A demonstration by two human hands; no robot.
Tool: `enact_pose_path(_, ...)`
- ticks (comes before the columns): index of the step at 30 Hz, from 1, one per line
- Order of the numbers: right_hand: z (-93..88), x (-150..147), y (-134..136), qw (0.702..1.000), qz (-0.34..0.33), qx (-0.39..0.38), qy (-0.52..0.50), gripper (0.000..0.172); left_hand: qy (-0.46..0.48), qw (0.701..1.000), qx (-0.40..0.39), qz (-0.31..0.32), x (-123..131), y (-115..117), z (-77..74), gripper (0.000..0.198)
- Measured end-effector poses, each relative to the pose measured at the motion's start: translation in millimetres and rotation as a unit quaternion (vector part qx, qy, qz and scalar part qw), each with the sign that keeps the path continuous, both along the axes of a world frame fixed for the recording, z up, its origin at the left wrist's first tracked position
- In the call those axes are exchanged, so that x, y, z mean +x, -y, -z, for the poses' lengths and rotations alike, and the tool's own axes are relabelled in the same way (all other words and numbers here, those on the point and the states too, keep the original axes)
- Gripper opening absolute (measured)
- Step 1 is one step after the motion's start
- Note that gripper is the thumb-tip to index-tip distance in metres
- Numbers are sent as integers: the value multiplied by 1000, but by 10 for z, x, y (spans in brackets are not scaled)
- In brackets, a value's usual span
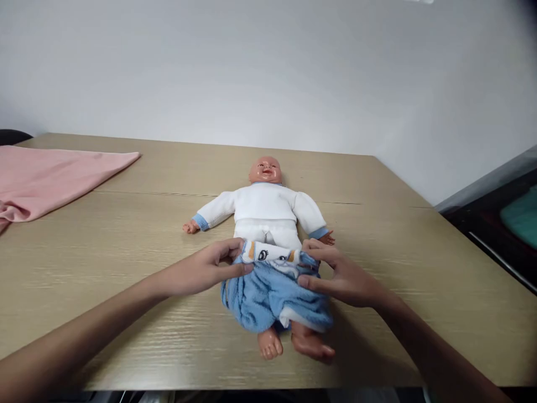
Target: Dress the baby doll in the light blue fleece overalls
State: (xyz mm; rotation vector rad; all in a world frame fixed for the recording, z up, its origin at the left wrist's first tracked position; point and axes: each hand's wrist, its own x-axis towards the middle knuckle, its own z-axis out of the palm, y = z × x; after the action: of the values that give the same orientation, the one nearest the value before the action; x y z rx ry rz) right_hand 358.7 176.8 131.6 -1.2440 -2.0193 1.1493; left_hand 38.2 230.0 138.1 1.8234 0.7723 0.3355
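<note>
Blue trousers (pixel 268 291) sit bunched around the legs of a doll (pixel 265 201), near the middle of the bench's (pixel 126 246) front edge. From here I see the left hand (pixel 213 266) pinching one side of the waistband, the right hand (pixel 344 277) pinching the other. The doll lies face up, head towards the back edge; a pink cloth (pixel 54 176) spreads near the back left corner.

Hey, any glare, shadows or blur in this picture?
Head view: pale glare on the table left of the blue pants, shine on the doll's head; head view: soft shadow right of the doll's feet, upper right corner darkened; head view: feet slightly soft.
</note>
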Motion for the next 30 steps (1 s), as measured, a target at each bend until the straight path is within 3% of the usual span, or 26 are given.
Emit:
enact_pose_path(3, 29, -29, -36, 997, 54, 9, -62, 32, 14, 998, 48, -31, 1, 31, 73, 26)
enact_pose_path(7, 191, -81, -179, 979, 170, -17, -114, 41, 43, 981, 159, -102, 13, 73, 160, 18)
enact_pose_path(13, 282, -94, -341, 992, 106, -33, -62, 33, 107, 979, 15, -174, 105, -74, 388, 26)
enact_pose_path(16, 312, -106, -356, 989, 142, 18, -24, 32, 106, 980, -24, -169, 125, -102, 468, 30)
enact_pose_path(18, 323, -126, -349, 981, 181, 70, -22, 32, 61, 980, 60, -179, 105, -67, 484, 29)
enact_pose_path(20, 321, -151, -336, 972, 197, 124, -35, 29, 23, 961, 198, -192, 68, -23, 477, 23)
enact_pose_path(22, 313, -179, -339, 968, 196, 151, -43, 25, 24, 945, 270, -185, 42, -16, 467, 16)
enact_pose_path(24, 316, -215, -384, 970, 200, 134, -36, 26, 44, 951, 244, -186, 50, -80, 475, 13)
enact_pose_path(30, 414, -327, -793, 960, 254, 83, -83, 33, 155, 950, -7, -270, 254, -537, 575, 34)
